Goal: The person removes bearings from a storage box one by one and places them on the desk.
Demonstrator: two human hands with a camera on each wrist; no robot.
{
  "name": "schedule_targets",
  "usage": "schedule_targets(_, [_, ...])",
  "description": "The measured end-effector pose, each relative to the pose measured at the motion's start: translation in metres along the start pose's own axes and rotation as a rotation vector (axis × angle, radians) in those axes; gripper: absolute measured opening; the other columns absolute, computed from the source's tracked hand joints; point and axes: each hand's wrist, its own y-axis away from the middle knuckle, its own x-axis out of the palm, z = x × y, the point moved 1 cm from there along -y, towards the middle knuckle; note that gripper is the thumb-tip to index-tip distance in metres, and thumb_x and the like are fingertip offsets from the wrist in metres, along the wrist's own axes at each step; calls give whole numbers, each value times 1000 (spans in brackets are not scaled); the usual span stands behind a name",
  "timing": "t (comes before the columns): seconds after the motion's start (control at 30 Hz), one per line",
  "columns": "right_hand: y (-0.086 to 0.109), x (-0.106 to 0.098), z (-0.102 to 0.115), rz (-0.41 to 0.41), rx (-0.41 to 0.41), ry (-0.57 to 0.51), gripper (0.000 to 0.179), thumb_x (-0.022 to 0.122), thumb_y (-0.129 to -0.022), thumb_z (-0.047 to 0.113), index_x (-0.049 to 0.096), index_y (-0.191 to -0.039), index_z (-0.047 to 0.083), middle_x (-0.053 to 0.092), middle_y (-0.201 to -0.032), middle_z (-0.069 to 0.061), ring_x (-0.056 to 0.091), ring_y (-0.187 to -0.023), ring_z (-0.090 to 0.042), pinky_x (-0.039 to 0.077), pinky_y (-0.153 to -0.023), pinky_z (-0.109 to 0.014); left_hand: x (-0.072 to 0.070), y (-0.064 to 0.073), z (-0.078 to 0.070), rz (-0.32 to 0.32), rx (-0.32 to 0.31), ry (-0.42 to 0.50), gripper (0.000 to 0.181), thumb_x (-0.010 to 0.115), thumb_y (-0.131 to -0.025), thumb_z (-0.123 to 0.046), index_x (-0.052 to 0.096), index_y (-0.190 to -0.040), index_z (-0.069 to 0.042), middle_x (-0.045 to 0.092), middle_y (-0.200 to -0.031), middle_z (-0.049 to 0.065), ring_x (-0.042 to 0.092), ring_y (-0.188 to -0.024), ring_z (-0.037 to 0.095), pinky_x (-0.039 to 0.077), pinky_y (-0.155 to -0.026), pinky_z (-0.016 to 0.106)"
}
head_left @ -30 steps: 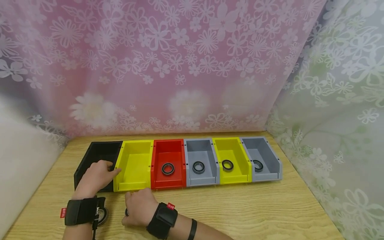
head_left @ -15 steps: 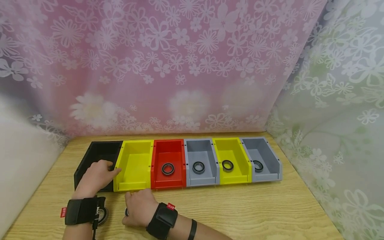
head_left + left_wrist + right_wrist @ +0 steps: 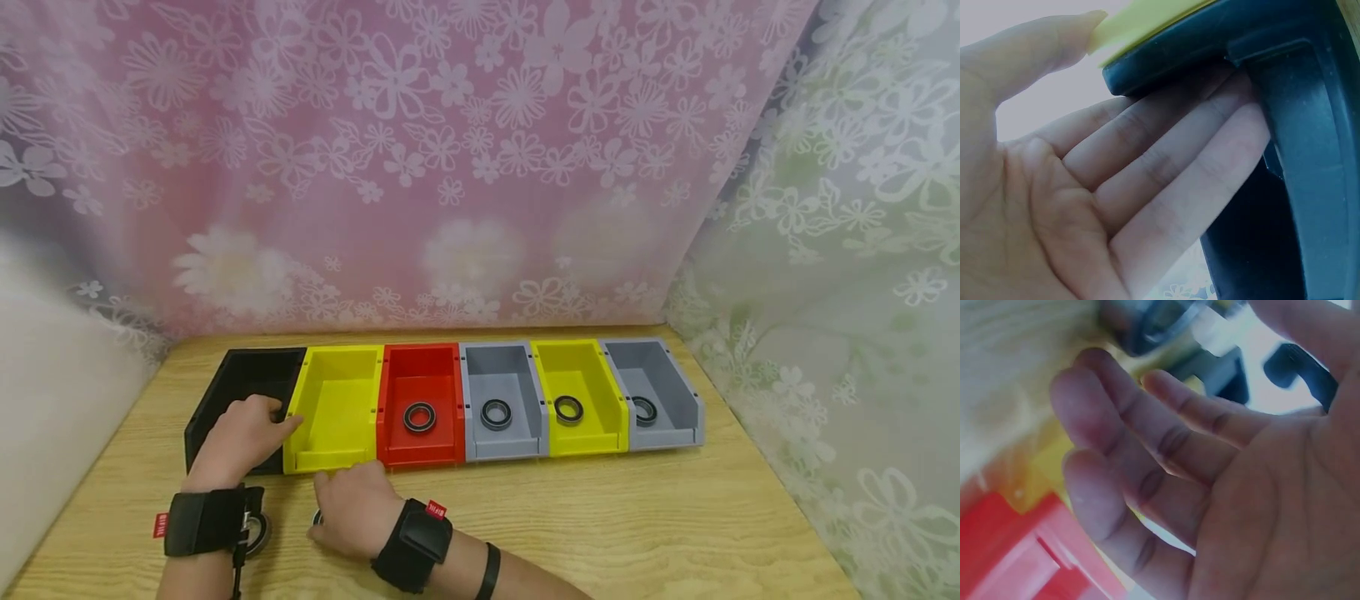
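My left hand [image 3: 243, 437] reaches over the wall between the black bin [image 3: 258, 367] and the left yellow bin [image 3: 337, 400]. In the left wrist view its fingers [image 3: 1172, 169] lie inside the black bin and the thumb touches the yellow wall, pinching the adjoining walls. My right hand [image 3: 358, 510] is just in front of the yellow bin. A ball bearing [image 3: 318, 518] peeks out beside it, mostly hidden. In the right wrist view the fingers are loosely bent, with nothing on the palm; that bearing [image 3: 1147, 325] is near the fingertips, contact unclear.
Another bearing [image 3: 259, 533] lies on the wooden table [image 3: 600, 525], partly behind the left wrist strap. To the right, the red bin [image 3: 425, 446], two grey bins and another yellow bin each hold one bearing. A flowered curtain [image 3: 420, 167] hangs behind.
My right hand has shifted slightly right and away from the half-hidden bearing, its fingers loosening. The left hand keeps its place on the bins; the whole head view has moved a little.
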Motion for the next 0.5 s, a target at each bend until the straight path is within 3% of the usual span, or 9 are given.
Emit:
schedule_targets(0.17, [9, -21, -13, -79, -18, -84, 45, 70, -90, 63, 66, -117, 29, 55, -68, 11, 51, -58, -7, 39, -53, -24, 1, 0, 0, -8, 13, 6, 59, 67, -99, -24, 53, -129, 25, 52, -64, 8, 45, -50, 18, 39, -53, 33])
schedule_targets(0.33, [17, -41, -32, -177, -42, -124, 41, 76, -90, 53, 68, -119, 25, 63, -82, 12, 53, -60, -4, 38, -51, -20, 2, 1, 0, -22, 21, 5, 59, 67, -99, -25, 54, -128, 25, 47, -59, 6, 40, -46, 16, 35, -50, 31])
schedule_targets(0.5, [26, -50, -53, -261, -13, -211, 38, 77, -92, 44, 70, -122, 22, 73, -97, 9, 61, -69, -3, 39, -50, -18, 1, 1, -1, -13, 5, 8, 60, 66, -99, -25, 53, -129, 25, 49, -62, 7, 44, -49, 17, 36, -52, 32])
